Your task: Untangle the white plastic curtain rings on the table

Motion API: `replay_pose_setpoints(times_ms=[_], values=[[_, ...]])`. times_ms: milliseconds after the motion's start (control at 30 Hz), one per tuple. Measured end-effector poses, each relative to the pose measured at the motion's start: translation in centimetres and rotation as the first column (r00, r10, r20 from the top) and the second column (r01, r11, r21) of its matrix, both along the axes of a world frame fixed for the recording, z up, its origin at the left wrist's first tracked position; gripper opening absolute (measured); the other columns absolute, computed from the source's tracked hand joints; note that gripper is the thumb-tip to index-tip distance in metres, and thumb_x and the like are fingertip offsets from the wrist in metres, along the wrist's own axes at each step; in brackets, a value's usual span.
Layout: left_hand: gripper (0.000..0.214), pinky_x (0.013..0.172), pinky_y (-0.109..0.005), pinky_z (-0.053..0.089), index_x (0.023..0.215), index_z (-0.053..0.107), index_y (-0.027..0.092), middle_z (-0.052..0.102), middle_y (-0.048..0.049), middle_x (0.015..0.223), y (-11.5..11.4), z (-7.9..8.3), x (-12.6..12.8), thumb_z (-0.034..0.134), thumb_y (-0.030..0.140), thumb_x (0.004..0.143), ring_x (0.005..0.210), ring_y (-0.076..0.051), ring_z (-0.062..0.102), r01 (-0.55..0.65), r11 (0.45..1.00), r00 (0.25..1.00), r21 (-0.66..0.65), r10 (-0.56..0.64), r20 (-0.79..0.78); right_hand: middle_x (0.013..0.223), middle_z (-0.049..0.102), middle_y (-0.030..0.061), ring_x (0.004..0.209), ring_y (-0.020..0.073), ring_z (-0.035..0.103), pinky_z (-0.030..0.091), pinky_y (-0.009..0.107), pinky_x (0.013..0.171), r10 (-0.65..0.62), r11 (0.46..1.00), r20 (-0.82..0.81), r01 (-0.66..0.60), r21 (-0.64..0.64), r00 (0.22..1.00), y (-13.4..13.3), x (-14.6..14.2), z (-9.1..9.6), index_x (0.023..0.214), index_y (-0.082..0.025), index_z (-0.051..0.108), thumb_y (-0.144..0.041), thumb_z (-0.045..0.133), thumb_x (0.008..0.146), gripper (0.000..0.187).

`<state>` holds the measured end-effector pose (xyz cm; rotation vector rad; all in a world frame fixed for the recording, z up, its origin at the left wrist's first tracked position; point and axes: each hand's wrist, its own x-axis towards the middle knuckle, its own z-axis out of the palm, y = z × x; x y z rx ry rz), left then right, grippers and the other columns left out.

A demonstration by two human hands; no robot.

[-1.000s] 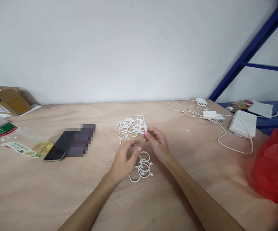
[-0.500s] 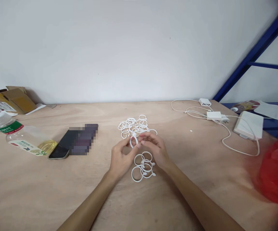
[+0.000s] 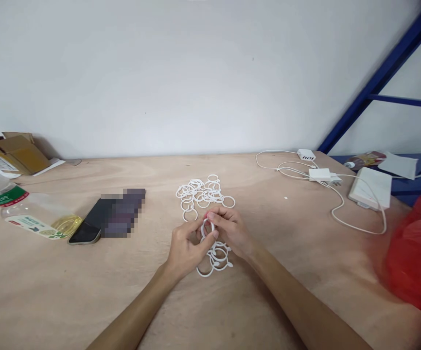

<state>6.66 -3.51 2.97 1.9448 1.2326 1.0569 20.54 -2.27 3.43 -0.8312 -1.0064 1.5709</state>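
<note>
Both the left hand (image 3: 186, 245) and right hand (image 3: 231, 229) pinch one white ring (image 3: 207, 227), just behind the linked rings (image 3: 216, 256). It looks light, thin, springy; best gripped at the rim.

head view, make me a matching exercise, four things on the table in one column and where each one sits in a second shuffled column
Things:
1. white ring
2. plastic bottle
3. red bag
4. loose ring pile

Places:
A. lying on its side at the table's left end
B. at the right edge of the table
C. pinched between the left hand and right hand
D. on the table just beyond the hands

Pairs: 1-C, 2-A, 3-B, 4-D
</note>
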Motion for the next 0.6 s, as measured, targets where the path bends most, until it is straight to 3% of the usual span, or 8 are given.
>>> replay_pose_setpoints(times_ms=[167, 233, 300, 367, 433, 467, 533, 600], values=[[0.024, 0.059, -0.022, 0.04, 0.076, 0.066, 0.015, 0.056, 0.0022, 0.061, 0.1, 0.4, 0.1, 0.051, 0.032, 0.083, 0.059, -0.011, 0.051, 0.053, 0.997, 0.998, -0.055, -0.055, -0.037, 0.056, 0.057, -0.0012, 0.056, 0.0131, 0.053, 0.043, 0.028, 0.057, -0.051, 0.997, 0.117, 0.043, 0.07, 0.992, 0.6, 0.5, -0.5, 0.062, -0.018, 0.063, -0.036, 0.068, 0.072, 0.021], [0.023, 0.063, -0.025, 0.043, 0.081, 0.067, 0.016, 0.06, 0.0007, 0.066, 0.3, 0.4, 0.1, 0.051, 0.032, 0.083, 0.064, -0.014, 0.054, 0.029, 0.999, 0.993, -0.017, -0.031, -0.111, 0.063, 0.061, 0.0001, 0.062, 0.0149, 0.055, 0.043, 0.029, 0.063, -0.177, 0.977, 0.26, 0.137, 0.165, 0.949, 1.2, 1.2, -0.9, 0.065, -0.018, 0.065, -0.036, 0.065, 0.074, 0.02], [0.022, 0.074, -0.03, 0.045, 0.092, 0.067, 0.016, 0.064, -0.0026, 0.079, 0.6, 0.2, -0.1, 0.055, 0.029, 0.079, 0.077, -0.018, 0.057, 0.006, 0.997, 0.981, 0.071, 0.008, -0.193, 0.073, 0.064, 0.0027, 0.071, 0.0172, 0.056, 0.043, 0.031, 0.069, -0.388, 0.912, 0.457, 0.262, 0.315, 0.8, 1.8, 2.2, -1.4, 0.072, -0.018, 0.068, -0.034, 0.06, 0.077, 0.018], [0.032, 0.086, -0.036, 0.044, 0.105, 0.065, 0.018, 0.064, -0.006, 0.095, 0.7, -0.1, -0.3, 0.059, 0.024, 0.074, 0.093, -0.022, 0.056, 0.023, 0.99, 0.968, 0.138, 0.013, -0.251, 0.083, 0.064, 0.0058, 0.078, 0.0193, 0.056, 0.043, 0.033, 0.076, -0.543, 0.837, 0.644, 0.289, 0.465, 0.539, 2.3, 3.3, -2.1, 0.08, -0.018, 0.069, -0.028, 0.058, 0.077, 0.015], [0.041, 0.092, -0.039, 0.042, 0.112, 0.063, 0.019, 0.063, -0.0074, 0.105, 0.7, -0.4, -0.5, 0.059, 0.019, 0.071, 0.102, -0.024, 0.053, 0.064, 0.988, 0.954, 0.141, -0.019, -0.299, 0.089, 0.063, 0.0081, 0.086, 0.0213, 0.056, 0.041, 0.035, 0.082, -0.563, 0.826, 0.775, 0.209, 0.523, 0.286, 2.6, 4.2, -2.7, 0.089, -0.017, 0.069, -0.021, 0.059, 0.075, 0.017], [0.044, 0.093, -0.04, 0.042, 0.114, 0.062, 0.019, 0.062, -0.0076, 0.108, 0.6, -0.5, -0.5, 0.058, 0.017, 0.069, 0.104, -0.025, 0.053, 0.089, 0.989, 0.945, 0.122, -0.045, -0.324, 0.09, 0.062, 0.0089, 0.089, 0.0222, 0.055, 0.041, 0.035, 0.084, -0.543, 0.839, 0.816, 0.171, 0.516, 0.197, 2.6, 4.5, -3.0, 0.091, -0.017, 0.069, -0.02, 0.059, 0.075, 0.019], [0.048, 0.093, -0.041, 0.041, 0.116, 0.062, 0.02, 0.062, -0.0074, 0.111, 0.5, -0.6, -0.5, 0.056, 0.014, 0.068, 0.105, -0.025, 0.052, 0.142, 0.987, 0.924, 0.071, -0.106, -0.368, 0.09, 0.061, 0.0095, 0.092, 0.0231, 0.054, 0.04, 0.034, 0.084, -0.506, 0.86, 0.858, 0.129, 0.493, 0.093, 2.7, 4.9, -3.3, 0.09, -0.018, 0.069, -0.019, 0.057, 0.078, 0.018], [0.05, 0.093, -0.042, 0.041, 0.117, 0.062, 0.021, 0.062, -0.0065, 0.112, 0.4, -0.6, -0.4, 0.053, 0.012, 0.068, 0.104, -0.025, 0.051, 0.183, 0.983, 0.909, 0.032, -0.157, -0.386, 0.087, 0.061, 0.0093, 0.091, 0.0228, 0.053, 0.039, 0.034, 0.083, -0.504, 0.861, 0.862, 0.115, 0.496, 0.048, 2.7, 5.0, -3.4, 0.083, -0.018, 0.069, -0.018, 0.053, 0.08, 0.016]])
